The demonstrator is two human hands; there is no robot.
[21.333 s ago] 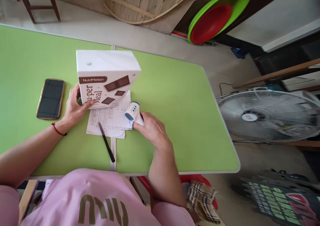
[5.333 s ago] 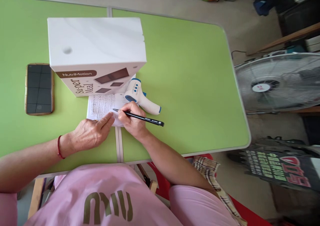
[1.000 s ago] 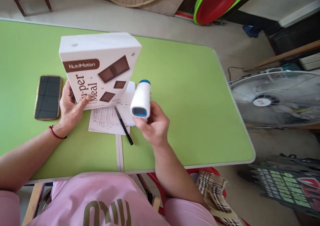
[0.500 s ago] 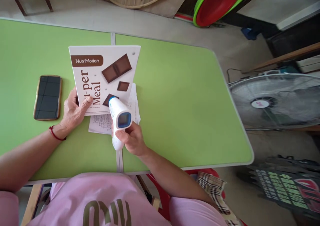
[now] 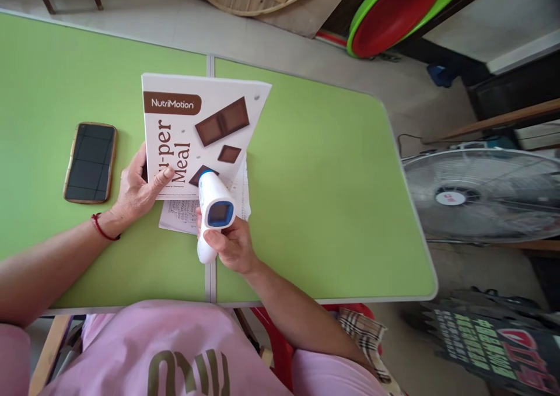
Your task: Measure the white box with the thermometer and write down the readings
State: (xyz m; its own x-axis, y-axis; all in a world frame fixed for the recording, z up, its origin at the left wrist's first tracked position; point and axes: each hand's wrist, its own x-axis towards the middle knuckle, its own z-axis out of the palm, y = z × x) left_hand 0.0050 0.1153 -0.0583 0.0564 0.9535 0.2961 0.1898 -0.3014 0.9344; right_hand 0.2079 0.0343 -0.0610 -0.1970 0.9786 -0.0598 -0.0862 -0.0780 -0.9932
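Observation:
My left hand [image 5: 142,186] grips the lower left edge of a white box [image 5: 175,157] printed with "NutriMotion" and chocolate pieces, thumb on its front and the other fingers hidden behind. My right hand [image 5: 234,244] is wrapped round the handle of a white and blue infrared thermometer [image 5: 214,195]. Its front end points at the lower part of the box, and its small dark screen faces me. Whether it touches the box I cannot tell. Under the box, sheets of paper with writing [image 5: 177,214] lie on the green table [image 5: 332,192].
A phone in a brown-edged case [image 5: 90,163] lies left of my left hand. Past the table's right end stands a fan [image 5: 481,195], with a dark printed bag [image 5: 490,337] below it. Red and green basins [image 5: 398,14] lean at the back. A plaid cloth [image 5: 363,332] hangs near my right arm.
The box has shifted a little to the right in view, held in my left hand and slightly turned. The thermometer has moved slightly right with it. Both grips stay the same.

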